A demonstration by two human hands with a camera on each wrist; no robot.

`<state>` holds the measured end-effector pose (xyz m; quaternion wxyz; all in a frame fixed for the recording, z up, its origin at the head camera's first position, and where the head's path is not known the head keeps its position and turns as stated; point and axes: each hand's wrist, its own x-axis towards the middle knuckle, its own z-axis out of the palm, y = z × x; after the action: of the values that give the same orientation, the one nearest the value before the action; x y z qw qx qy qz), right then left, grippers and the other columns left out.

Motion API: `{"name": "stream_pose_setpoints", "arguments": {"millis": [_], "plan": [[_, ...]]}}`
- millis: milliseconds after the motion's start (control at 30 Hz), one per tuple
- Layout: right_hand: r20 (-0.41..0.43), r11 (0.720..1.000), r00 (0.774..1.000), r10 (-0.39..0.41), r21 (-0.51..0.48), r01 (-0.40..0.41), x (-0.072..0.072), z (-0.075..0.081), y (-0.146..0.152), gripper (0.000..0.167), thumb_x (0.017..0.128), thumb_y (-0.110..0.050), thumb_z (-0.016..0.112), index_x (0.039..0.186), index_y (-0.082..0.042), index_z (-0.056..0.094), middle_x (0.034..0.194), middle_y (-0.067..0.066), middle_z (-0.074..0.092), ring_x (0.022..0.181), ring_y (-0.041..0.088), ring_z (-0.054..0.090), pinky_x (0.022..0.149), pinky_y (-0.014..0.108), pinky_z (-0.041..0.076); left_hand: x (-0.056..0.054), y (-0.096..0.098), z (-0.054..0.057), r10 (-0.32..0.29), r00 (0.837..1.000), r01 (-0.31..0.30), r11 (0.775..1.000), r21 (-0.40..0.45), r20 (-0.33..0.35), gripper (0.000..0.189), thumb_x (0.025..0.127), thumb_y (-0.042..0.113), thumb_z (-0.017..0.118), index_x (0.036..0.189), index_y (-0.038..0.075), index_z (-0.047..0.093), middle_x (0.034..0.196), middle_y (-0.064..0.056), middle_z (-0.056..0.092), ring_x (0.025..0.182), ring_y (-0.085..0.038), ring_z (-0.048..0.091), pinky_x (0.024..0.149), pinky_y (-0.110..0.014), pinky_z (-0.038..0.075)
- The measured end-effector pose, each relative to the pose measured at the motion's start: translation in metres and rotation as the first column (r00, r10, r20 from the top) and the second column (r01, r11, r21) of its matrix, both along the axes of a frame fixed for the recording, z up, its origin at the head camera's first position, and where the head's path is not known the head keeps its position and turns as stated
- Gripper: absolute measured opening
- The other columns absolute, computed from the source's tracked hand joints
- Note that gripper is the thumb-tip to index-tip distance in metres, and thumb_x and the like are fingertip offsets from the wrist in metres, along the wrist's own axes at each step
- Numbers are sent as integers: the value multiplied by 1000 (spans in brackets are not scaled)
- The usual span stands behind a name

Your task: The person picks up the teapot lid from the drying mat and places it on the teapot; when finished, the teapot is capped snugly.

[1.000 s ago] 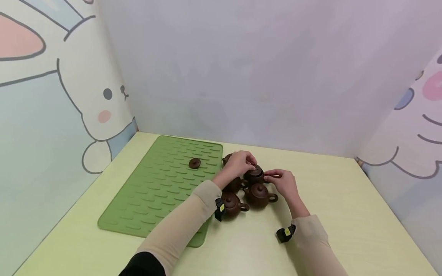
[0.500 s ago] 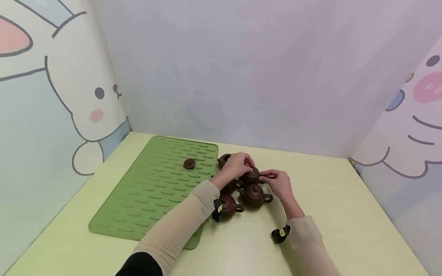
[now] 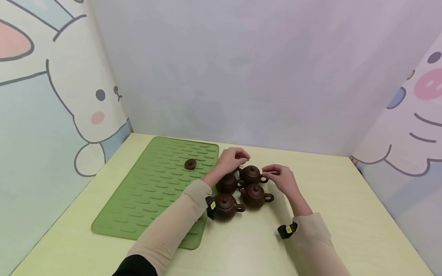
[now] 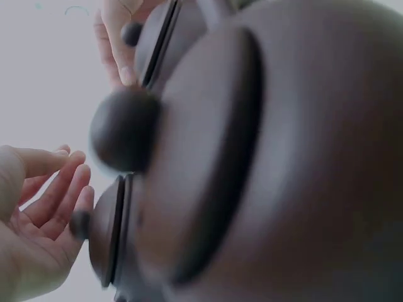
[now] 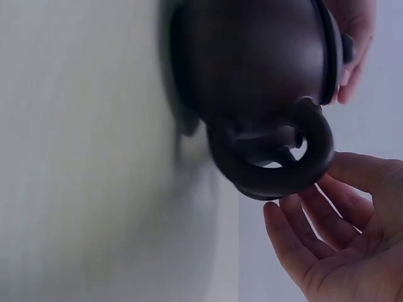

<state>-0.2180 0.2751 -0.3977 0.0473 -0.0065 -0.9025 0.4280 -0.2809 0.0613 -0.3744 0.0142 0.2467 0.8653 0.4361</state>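
Observation:
At the back right of a cluster, a dark brown teapot (image 3: 251,174) has its lid on. My left hand (image 3: 232,159) is raised just left of that teapot, its fingers loosely bent around nothing. Beneath the same hand and wrist, another teapot is mostly hidden. Beside the back right teapot's handle, my right hand (image 3: 284,179) has its fingers extended, thumb and fingers apart in the right wrist view. Three more lidded teapots stand in front: a middle left one (image 3: 228,184), a front right one (image 3: 254,195) and a front left one (image 3: 226,206). The front left pot is close to my left wrist camera.
A loose brown lid (image 3: 190,164) lies on the green ridged mat (image 3: 152,184), left of the teapots. The pale table (image 3: 328,199) extends right of them. A plain wall rises behind, with cartoon-printed panels at both sides.
My left hand has let go of the back right teapot's lid, now seated, and moved left and up. My right hand has released that pot's handle and drawn slightly away.

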Motion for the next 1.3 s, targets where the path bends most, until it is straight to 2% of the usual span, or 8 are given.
{"name": "stream_pose_setpoints", "arguments": {"millis": [267, 433, 667, 833, 967, 1100, 1300], "plan": [[-19, 999, 999, 32, 31, -32, -11, 10, -7, 27, 95, -19, 68, 116, -1, 71, 115, 18, 73, 108, 33, 70, 82, 31, 53, -4, -31, 3, 40, 999, -42, 996, 78, 20, 17, 99, 14, 63, 110, 9, 74, 111, -7, 74, 103, -22, 68, 91, -35, 56], [-1, 999, 999, 49, 13, -49, -19, 10, -8, 29, 96, -20, 67, 118, -1, 71, 119, 19, 71, 109, 33, 70, 84, 31, 55, -5, -49, 3, 80, 996, -86, 989, 120, 50, 17, 98, 12, 63, 110, 6, 74, 111, -9, 73, 103, -24, 67, 90, -37, 55], [69, 993, 994, 89, -82, -83, -32, 10, -12, 36, 98, -19, 63, 125, 4, 64, 127, 22, 66, 111, 34, 68, 92, 39, 58, -8, -78, -7, 157, 984, -166, 978, 127, 84, 18, 98, 15, 63, 112, 8, 73, 113, -8, 72, 106, -23, 67, 91, -39, 55], [78, 990, 992, 101, -109, -92, -41, 10, -19, 35, 99, -18, 62, 125, 5, 64, 127, 23, 65, 110, 28, 67, 94, 38, 58, -11, -96, -15, 190, 978, -199, 972, 124, 81, 18, 97, 14, 65, 112, 7, 73, 113, -11, 73, 107, -25, 67, 91, -39, 56], [93, 986, 989, 112, -135, -99, -44, 11, -23, 34, 100, -15, 59, 127, 6, 62, 131, 24, 62, 116, 31, 63, 97, 41, 56, -12, -109, -22, 216, 972, -226, 967, 120, 91, 20, 97, 14, 65, 113, 4, 72, 112, -13, 72, 105, -26, 67, 87, -37, 56], [94, 986, 987, 128, -122, -116, -49, 11, -26, 34, 102, -14, 57, 129, 6, 61, 134, 24, 59, 123, 36, 59, 98, 43, 55, -13, -122, -28, 247, 965, -256, 959, 124, 86, 22, 97, 13, 65, 115, 2, 71, 112, -15, 72, 103, -28, 66, 84, -37, 56], [80, 986, 985, 156, -65, -151, -52, 7, -31, 34, 103, -16, 54, 131, 3, 61, 137, 23, 59, 128, 38, 55, 103, 48, 48, -12, -137, -35, 283, 956, -290, 950, 112, 75, 22, 97, 10, 64, 115, 0, 70, 113, -18, 71, 105, -31, 66, 90, -43, 55]]}}
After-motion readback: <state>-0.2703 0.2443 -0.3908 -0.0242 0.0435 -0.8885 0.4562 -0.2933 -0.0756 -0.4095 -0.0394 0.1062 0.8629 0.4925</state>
